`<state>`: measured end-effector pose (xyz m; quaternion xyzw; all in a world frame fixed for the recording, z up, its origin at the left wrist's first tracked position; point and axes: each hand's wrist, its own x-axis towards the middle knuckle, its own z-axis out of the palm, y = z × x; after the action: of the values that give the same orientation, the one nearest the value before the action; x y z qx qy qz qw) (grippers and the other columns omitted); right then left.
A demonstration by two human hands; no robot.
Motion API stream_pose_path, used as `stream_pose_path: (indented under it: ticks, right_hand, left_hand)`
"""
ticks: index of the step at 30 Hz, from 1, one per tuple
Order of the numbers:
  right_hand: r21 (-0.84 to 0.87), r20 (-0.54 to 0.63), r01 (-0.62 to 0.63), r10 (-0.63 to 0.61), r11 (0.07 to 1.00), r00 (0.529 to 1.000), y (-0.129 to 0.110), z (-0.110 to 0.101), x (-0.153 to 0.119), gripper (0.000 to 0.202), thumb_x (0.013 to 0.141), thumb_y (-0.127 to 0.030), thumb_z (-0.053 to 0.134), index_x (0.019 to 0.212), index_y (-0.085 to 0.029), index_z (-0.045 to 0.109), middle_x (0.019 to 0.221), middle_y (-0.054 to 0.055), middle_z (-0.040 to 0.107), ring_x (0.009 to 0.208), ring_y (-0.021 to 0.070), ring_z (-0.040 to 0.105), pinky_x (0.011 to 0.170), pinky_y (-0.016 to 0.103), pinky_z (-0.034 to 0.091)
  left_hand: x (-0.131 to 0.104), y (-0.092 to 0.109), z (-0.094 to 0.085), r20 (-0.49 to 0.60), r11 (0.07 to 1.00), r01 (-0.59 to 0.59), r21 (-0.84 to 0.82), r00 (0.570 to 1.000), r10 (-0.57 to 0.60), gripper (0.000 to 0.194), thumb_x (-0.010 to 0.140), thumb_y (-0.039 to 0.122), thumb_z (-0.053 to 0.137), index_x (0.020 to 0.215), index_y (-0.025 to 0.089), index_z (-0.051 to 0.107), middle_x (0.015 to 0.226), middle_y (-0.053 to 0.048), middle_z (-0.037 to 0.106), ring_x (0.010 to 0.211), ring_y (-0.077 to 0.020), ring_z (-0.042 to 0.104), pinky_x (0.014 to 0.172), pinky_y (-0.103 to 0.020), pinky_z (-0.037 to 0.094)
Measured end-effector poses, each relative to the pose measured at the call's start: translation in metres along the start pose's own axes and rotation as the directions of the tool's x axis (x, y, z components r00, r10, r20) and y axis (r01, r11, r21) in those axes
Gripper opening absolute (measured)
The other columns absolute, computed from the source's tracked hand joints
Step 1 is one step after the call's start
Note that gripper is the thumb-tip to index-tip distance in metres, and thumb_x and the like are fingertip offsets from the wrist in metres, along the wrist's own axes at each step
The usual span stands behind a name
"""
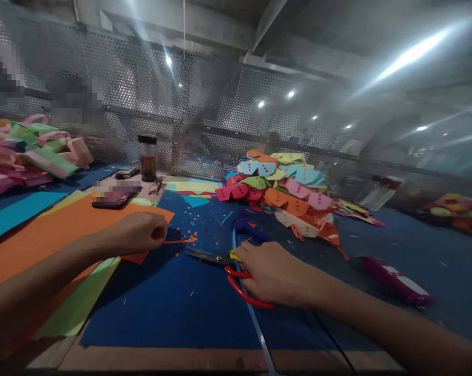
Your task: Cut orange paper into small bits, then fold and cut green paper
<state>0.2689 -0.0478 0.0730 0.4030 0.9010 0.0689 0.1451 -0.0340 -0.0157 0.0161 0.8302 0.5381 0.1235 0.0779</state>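
My left hand (pixel 144 231) is closed at the left of centre, with a thin orange paper strip (pixel 180 241) sticking out from it to the right. Under that forearm lie large orange sheets (pixel 75 224). Right of centre, my right hand (pixel 269 269) is closed on the red-handled scissors (pixel 219 259), whose blades point left towards the strip. A bit of yellow shows by the fingers. Small orange paper scraps (pixel 191 235) are scattered on the blue table cover (pixel 173 308) between and beyond the hands.
Behind my right hand are a blue tool (pixel 249 228) with a cord and a pile of coloured paper shapes (pixel 286 196). A phone (pixel 116 196) and a jar (pixel 147 159) stand back left, near another paper pile (pixel 35 151). A purple object (pixel 398 282) lies at right.
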Motion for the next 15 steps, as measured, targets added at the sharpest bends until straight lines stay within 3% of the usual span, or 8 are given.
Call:
stream_pose_path:
  ticks: [9, 15]
  right_hand:
    - [0.017, 0.077, -0.04, 0.039, 0.999, 0.996, -0.007, -0.002, 0.009, 0.03, 0.08, -0.028, 0.048, 0.098, -0.011, 0.065, 0.095, 0.017, 0.07, 0.079, 0.0295, 0.068, 0.065, 0.035, 0.044]
    - [0.019, 0.066, -0.032, 0.031, 0.999, 0.997, -0.011, -0.004, 0.012, 0.029, 0.081, -0.028, 0.048, 0.095, -0.011, 0.066, 0.09, 0.017, 0.07, 0.076, 0.029, 0.067, 0.063, 0.035, 0.044]
  left_hand:
    - [0.001, -0.002, 0.001, -0.003, 1.0, -0.023, -0.006, 1.0, 0.023, 0.009, 0.068, 0.017, 0.052, 0.07, 0.021, 0.059, 0.069, 0.0, 0.062, 0.061, -0.0153, 0.054, 0.056, -0.025, 0.035]
    - [0.001, -0.002, 0.001, 0.003, 1.0, -0.023, -0.01, 1.0, 0.023, 0.009, 0.069, 0.018, 0.051, 0.071, 0.021, 0.06, 0.071, 0.0, 0.063, 0.062, -0.0159, 0.054, 0.056, -0.026, 0.035]
